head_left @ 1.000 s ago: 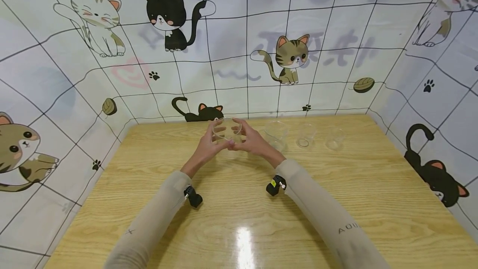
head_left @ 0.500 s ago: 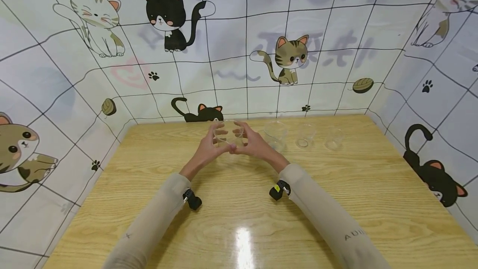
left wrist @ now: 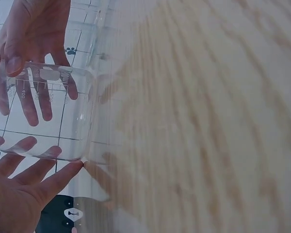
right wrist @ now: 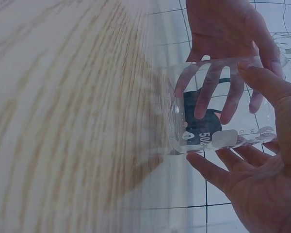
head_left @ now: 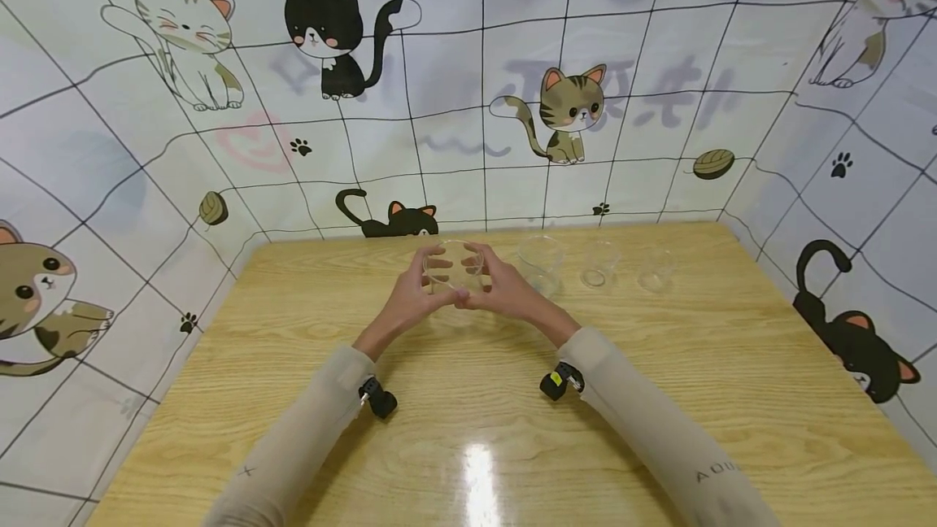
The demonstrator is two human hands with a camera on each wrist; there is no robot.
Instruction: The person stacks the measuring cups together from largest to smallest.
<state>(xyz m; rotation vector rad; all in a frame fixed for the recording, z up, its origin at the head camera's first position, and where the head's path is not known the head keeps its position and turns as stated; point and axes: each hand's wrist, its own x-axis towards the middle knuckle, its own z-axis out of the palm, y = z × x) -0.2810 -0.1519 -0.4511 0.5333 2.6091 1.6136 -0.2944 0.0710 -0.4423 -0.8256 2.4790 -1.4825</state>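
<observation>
A clear glass beaker [head_left: 454, 273] with white printed graduations stands upright between both hands near the back of the table. My left hand [head_left: 416, 291] grips its left side, and my right hand [head_left: 507, 289] holds the right side. The two thumbs meet at the front, while the other fingers spread round the glass. In the left wrist view the beaker [left wrist: 48, 111] has its base close to the tabletop; whether it touches is hard to tell. A large "50" shows on the beaker [right wrist: 203, 138] in the right wrist view, the rest being unclear.
To the right of the hands stand a larger clear beaker [head_left: 540, 260], a smaller one [head_left: 600, 265] and another small clear vessel [head_left: 655, 271], in a row. The wooden table [head_left: 468, 397] ends at a wall cloth [head_left: 454, 128] printed with cats.
Both hands have come down and slightly nearer with the beaker, drifting a little to the right. Their grip looks the same, and the vessels on the right have stayed put.
</observation>
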